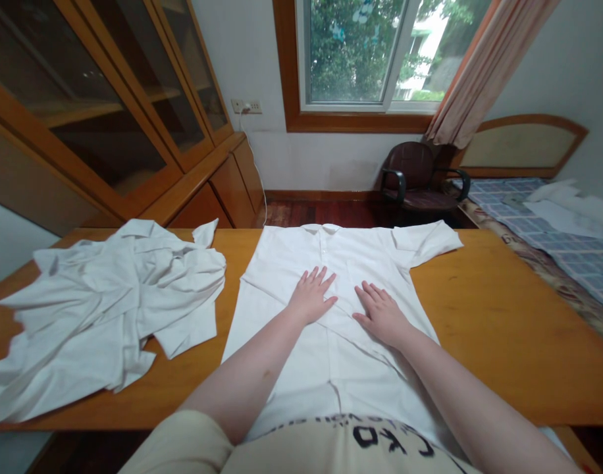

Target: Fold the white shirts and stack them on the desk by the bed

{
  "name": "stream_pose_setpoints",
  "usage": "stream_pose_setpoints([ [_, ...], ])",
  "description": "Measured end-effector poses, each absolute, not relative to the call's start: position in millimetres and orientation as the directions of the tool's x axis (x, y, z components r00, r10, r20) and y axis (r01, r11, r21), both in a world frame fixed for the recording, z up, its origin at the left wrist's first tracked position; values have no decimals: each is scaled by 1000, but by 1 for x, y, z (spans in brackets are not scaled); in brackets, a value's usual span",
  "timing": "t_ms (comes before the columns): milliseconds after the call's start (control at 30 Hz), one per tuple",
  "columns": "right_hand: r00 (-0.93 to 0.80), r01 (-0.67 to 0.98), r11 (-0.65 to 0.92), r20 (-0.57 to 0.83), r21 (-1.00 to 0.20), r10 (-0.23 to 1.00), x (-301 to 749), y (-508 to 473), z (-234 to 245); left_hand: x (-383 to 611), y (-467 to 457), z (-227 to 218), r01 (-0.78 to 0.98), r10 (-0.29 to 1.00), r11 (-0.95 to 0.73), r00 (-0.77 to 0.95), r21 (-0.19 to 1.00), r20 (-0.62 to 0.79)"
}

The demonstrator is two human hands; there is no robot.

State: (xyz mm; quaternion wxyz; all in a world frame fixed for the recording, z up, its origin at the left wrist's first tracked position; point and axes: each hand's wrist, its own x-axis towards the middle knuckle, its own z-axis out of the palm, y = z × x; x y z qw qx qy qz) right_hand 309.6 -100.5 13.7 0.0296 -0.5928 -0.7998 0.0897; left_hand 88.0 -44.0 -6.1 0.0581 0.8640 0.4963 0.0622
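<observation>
A white button-front shirt [291, 355] lies spread on the wooden table, its collar at the far edge. My left hand [311, 296] rests flat on the chest of the shirt, fingers spread, just left of the button line. On the other side my right hand [379, 313] presses flat on the cloth, its fingers stretched out. Creases run slantwise across the fabric near both hands. The right-hand sleeve stretches out to the side, while the left-hand sleeve does not show. The hem is hidden behind my own clothing.
A heap of crumpled white garments [133, 296] covers the left of the wooden table [519, 329]. Beyond stand a glass-door cabinet [183, 178], a dark armchair [415, 174] and a window with a pink curtain [499, 72]. A bed [553, 217] is at the right.
</observation>
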Motion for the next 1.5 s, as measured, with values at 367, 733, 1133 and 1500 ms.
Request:
stream_pose_setpoints([
  [367,422,853,-279,270,-440,865,373,-18,15,87,-43,-4,847,865,-498,501,184,33],
  [733,719,324,-187,112,-927,686,403,-6,-11,86,-44,-3,847,864,-500,503,180,33],
  [1133,776,445,-279,210,-851,595,412,-18,1,87,-45,-3,849,868,-494,496,187,40],
  [1500,276,942,-197,292,-272,916,413,19,30,87,-45,-4,848,868,-494,495,192,50],
])
